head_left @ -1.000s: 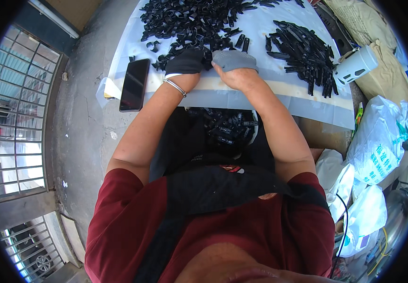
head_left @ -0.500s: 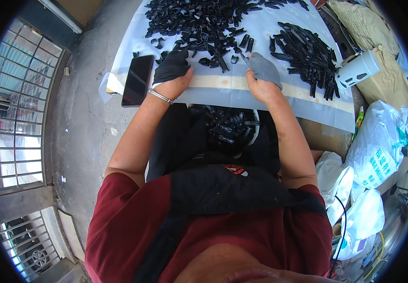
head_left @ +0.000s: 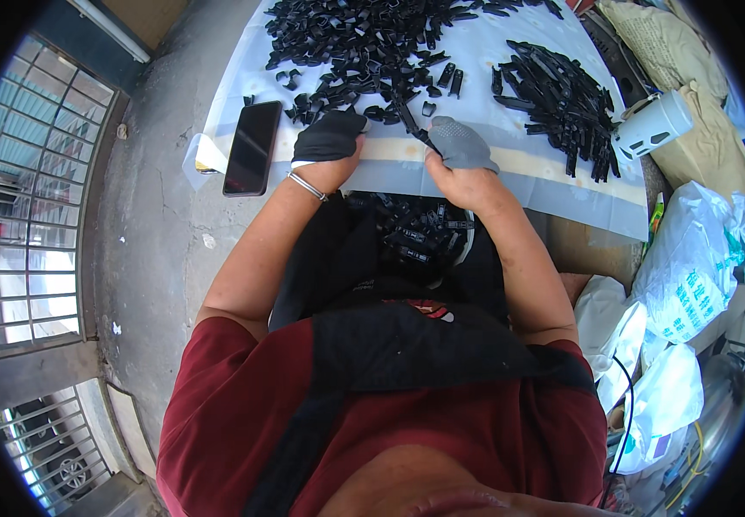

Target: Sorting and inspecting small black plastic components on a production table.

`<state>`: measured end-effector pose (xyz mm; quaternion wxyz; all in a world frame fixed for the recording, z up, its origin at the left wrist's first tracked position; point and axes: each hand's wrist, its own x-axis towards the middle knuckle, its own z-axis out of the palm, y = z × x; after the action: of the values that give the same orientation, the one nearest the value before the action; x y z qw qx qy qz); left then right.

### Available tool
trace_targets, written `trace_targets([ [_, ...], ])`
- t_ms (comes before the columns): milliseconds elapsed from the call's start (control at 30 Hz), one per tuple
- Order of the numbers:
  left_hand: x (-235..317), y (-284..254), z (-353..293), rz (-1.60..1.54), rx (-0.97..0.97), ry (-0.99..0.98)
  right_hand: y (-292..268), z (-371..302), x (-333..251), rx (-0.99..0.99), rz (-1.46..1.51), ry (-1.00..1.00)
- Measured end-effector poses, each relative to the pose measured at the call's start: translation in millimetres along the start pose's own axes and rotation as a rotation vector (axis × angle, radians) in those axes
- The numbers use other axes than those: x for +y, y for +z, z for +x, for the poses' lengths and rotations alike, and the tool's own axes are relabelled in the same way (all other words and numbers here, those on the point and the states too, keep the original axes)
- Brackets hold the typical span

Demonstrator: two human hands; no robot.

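Note:
My left hand (head_left: 329, 142), in a black fingerless glove, is closed at the table's near edge. What its fingers hold, if anything, is hidden. Across from it, my right hand (head_left: 460, 151) in a grey glove pinches one end of a long black plastic piece (head_left: 410, 121), which slants away to the upper left. Beyond both hands spreads a heap of small curved black plastic pieces (head_left: 351, 43), with several loose ones straggling toward me. Between my forearms, below the table edge, a container with a white rim (head_left: 470, 231) is full of black parts (head_left: 420, 237).
A smartphone (head_left: 252, 148) lies left of my left hand. To the right is a pile of long black pieces (head_left: 558, 103), beside a light tubular container (head_left: 652, 127) lying tilted. A white sheet (head_left: 476, 77) covers the table. Plastic bags (head_left: 691, 267) crowd the right side.
My right hand has moved left and nearer to me and now has the long black piece. My left hand has come slightly right and nearer. The gap between them is smaller.

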<state>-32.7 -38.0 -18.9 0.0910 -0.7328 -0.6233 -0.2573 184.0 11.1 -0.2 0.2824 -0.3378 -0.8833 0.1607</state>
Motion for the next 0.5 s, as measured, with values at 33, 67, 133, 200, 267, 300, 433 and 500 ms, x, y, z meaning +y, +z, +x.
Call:
trace_targets([
  [33,2,0,-3,-0.003,0.0,0.002,0,-2,0,0.0,-0.003,0.003],
  [67,10,-7,-4,-0.105,-0.017,0.043,-2,-2,-7,-0.032,0.059,-0.031],
  [133,25,-18,-10,-0.302,0.022,0.149,0,-5,-17,-0.026,0.172,-0.096],
  [200,37,-24,-15,-0.308,-0.02,0.21,1,-6,-22,-0.078,0.226,-0.084],
  [267,40,-25,-20,-0.316,-0.015,0.238,-1,-8,-24,-0.122,0.22,-0.073],
  [300,39,-27,-23,-0.396,-0.095,0.138,0,-10,-24,-0.122,0.221,-0.075],
  [433,59,-27,-37,-1.232,-0.037,-0.393,0,-16,-32,0.006,0.245,-0.055],
  [500,62,-36,-31,-1.263,-0.144,-0.567,1,-18,-35,0.06,0.258,-0.01],
])
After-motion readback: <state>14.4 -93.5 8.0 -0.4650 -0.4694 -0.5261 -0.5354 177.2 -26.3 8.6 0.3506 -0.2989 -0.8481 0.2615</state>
